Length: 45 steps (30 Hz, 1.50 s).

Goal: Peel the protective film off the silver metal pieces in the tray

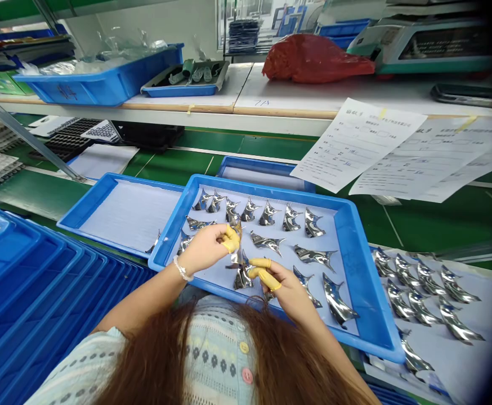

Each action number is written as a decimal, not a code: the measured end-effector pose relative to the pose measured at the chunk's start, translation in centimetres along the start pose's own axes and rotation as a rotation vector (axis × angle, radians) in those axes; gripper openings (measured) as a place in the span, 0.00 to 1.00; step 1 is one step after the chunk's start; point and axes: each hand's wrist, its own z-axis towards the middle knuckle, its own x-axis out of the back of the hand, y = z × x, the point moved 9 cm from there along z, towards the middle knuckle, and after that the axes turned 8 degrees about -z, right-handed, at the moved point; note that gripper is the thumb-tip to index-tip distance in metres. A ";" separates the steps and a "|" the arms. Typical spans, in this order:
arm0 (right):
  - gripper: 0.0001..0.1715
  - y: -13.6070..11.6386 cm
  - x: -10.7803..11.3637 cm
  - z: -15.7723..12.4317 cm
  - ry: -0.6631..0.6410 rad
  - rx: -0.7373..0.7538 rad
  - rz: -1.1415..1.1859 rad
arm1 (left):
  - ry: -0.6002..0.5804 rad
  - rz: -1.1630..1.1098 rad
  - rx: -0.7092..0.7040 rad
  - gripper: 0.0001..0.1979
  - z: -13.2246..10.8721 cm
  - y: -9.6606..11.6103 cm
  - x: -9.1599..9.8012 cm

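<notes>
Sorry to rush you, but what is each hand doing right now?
Left hand: closed, pinching the shiny metal part.
Right hand: closed, pinching the same shiny metal part.

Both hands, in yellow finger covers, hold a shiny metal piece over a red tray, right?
Not red: the head view shows the tray is blue. The left hand and right hand, in yellow finger covers, do hold a shiny metal piece over it.

Left hand (pixel 206 248), right hand (pixel 288 288) pinch metal part (pixel 240 269).
</notes>
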 end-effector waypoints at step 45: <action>0.22 0.2 -2.0 0.2 -0.138 -0.003 0.023 | -0.093 0.147 -0.067 0.10 -0.3 -1.6 2.8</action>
